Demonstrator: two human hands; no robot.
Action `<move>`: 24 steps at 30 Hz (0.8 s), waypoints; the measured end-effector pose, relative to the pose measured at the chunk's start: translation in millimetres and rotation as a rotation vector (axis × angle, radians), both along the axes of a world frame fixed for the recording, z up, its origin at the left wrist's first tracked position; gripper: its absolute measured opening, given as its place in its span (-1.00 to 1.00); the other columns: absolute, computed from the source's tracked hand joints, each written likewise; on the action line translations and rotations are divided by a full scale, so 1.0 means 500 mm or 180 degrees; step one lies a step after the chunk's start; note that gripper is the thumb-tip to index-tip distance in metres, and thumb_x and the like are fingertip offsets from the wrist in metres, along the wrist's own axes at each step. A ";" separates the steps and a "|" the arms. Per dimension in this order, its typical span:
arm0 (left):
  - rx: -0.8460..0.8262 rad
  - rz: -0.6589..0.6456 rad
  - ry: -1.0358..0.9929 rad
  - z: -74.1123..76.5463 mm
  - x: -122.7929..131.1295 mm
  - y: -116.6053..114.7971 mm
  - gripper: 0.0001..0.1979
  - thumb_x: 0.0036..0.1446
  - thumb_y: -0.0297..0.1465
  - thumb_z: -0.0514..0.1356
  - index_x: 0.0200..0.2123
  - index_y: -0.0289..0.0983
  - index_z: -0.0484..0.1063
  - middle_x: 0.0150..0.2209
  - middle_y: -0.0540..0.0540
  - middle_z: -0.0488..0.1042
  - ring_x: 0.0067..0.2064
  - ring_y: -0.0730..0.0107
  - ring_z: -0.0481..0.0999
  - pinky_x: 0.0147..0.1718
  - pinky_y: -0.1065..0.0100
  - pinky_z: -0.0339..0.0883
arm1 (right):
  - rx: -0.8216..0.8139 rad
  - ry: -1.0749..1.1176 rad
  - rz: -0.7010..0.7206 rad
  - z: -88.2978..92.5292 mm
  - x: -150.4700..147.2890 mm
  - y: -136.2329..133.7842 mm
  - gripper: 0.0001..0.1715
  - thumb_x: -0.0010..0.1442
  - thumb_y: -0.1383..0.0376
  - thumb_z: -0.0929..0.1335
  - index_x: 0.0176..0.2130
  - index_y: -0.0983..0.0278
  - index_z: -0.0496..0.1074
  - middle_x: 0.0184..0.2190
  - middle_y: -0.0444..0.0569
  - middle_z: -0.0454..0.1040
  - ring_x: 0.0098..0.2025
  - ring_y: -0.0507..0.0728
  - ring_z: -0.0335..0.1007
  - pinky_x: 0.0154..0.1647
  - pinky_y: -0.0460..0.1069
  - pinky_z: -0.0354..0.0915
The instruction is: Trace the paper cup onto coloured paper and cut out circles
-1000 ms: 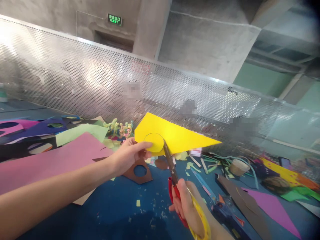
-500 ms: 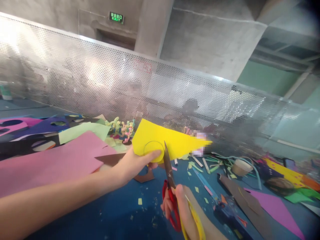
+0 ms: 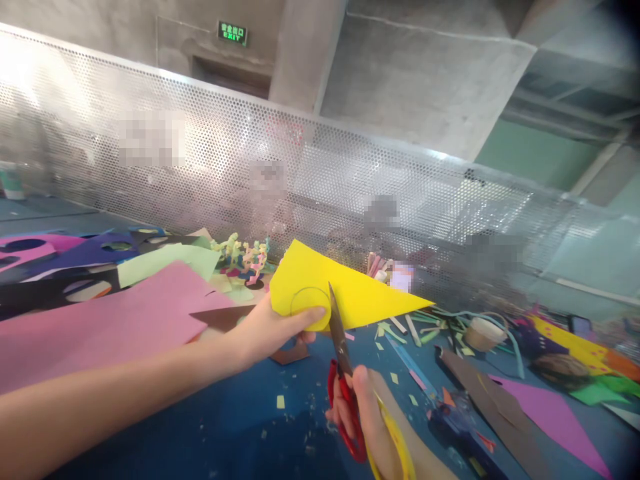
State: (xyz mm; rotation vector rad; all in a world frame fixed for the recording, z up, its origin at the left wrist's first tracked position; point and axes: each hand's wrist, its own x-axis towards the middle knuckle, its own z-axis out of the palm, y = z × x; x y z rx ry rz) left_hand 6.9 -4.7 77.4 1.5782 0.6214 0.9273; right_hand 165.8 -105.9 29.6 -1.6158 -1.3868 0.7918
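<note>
A yellow sheet [image 3: 360,287], pointed at its right end, is pinched in my left hand [image 3: 285,323], thumb on top. A circle is drawn on it beside the thumb, and its lower right edge is cut along the curve. My right hand [image 3: 373,400] grips scissors [image 3: 341,340] with one red and one yellow handle loop. Their dark blades point up at the sheet, at the right side of the drawn circle. The part of the blades behind the sheet is hidden.
Pink sheet [image 3: 115,320] and other coloured sheets lie at left, near small figures [image 3: 255,260]. At right are a glue gun [image 3: 460,427], a brown piece [image 3: 485,393], a purple piece [image 3: 555,420] and a cup [image 3: 484,333]. A perforated metal screen [image 3: 210,160] stands behind the table.
The yellow sheet has shifted slightly right, its pointed end now lower. My left hand has moved a little with it. The scissors stay at the circle's edge.
</note>
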 end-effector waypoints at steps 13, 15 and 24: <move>0.0123 -0.0107 0.0038 0.014 -0.013 0.008 -0.78 0.03 -0.24 0.21 -0.35 -0.30 0.41 -0.52 0.03 0.38 -0.55 0.52 0.30 -0.54 0.47 0.24 | 0.0102 -0.0301 0.0199 0.049 -0.004 -0.007 -0.26 0.02 -0.36 0.03 -0.61 0.21 0.08 -0.69 -0.17 0.13 -0.59 0.07 0.31 -0.45 -0.05 0.35; 0.0112 -0.0182 0.0071 0.020 -0.018 0.012 -0.77 0.03 -0.24 0.22 -0.33 -0.30 0.41 -0.48 0.02 0.39 -0.54 0.52 0.31 -0.53 0.47 0.25 | 0.0103 -0.0383 0.0209 0.054 -0.003 -0.008 -0.26 0.02 -0.36 0.02 -0.62 0.21 0.05 -0.70 -0.16 0.13 -0.58 0.08 0.32 -0.44 -0.05 0.36; 0.0173 -0.0340 0.0460 0.040 -0.034 0.026 -0.77 0.02 -0.24 0.22 -0.43 -0.31 0.42 -0.59 0.03 0.37 -0.54 0.48 0.33 -0.52 0.46 0.26 | 0.0088 -0.0313 0.0120 0.058 -0.004 -0.010 -0.27 -0.03 -0.38 0.06 -0.61 0.20 -0.01 -0.73 -0.17 0.12 -0.57 0.07 0.29 -0.47 -0.07 0.35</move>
